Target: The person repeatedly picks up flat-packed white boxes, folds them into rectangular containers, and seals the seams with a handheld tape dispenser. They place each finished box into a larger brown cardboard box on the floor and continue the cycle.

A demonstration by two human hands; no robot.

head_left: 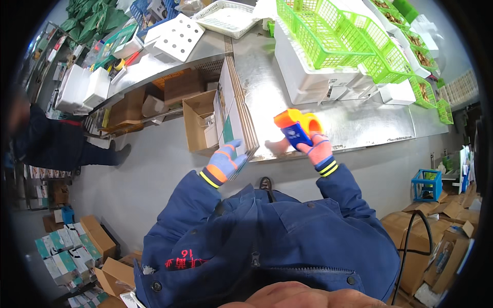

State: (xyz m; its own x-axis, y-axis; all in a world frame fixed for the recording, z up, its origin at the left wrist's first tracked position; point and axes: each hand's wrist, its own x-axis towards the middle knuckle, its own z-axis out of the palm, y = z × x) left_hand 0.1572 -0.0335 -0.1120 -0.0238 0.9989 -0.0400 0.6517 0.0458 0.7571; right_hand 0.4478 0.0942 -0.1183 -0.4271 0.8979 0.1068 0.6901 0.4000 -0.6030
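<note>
My right hand [319, 150], in a striped knit glove, is closed around an orange and blue tape dispenser [294, 132] just above the metal table. My left hand [224, 161], gloved alike, has its fingers stretched out beside the near end of a stack of flattened cardboard cartons [237, 108]. Whether its fingertips touch the cartons I cannot tell. These cartons stand on edge at the table's left side, and an open cardboard box [199, 120] adjoins them on the left.
White foam boxes [303, 77] carry green plastic baskets [339, 38] on the metal table [359, 126]. Another person [49, 136] stands at the left. Stacked cartons [69, 246] lie lower left, and cardboard boxes [411, 231] with a black cable [405, 251] lie lower right.
</note>
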